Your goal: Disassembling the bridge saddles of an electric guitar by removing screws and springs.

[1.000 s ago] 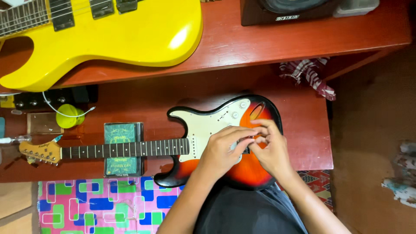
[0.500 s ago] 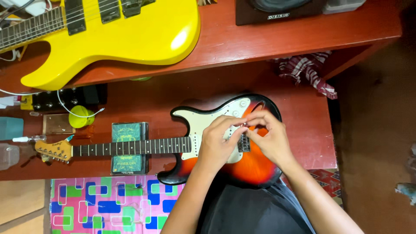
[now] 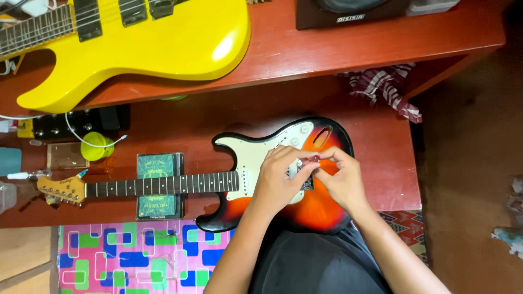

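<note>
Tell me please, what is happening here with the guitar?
A person sits over a sunburst guitar lying flat on a low red table. Both hands meet at its bridge: the left hand rests on the white pickguard, and the right hand pinches a small dark red piece beside it. The neck lies on a green box. A yellow guitar lies on the upper shelf.

Head view, straight down, close

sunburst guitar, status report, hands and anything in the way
Both hands, left and right, over the sunburst guitar bridge. Fingers pinch a small red piece. Nothing blocks them.
</note>
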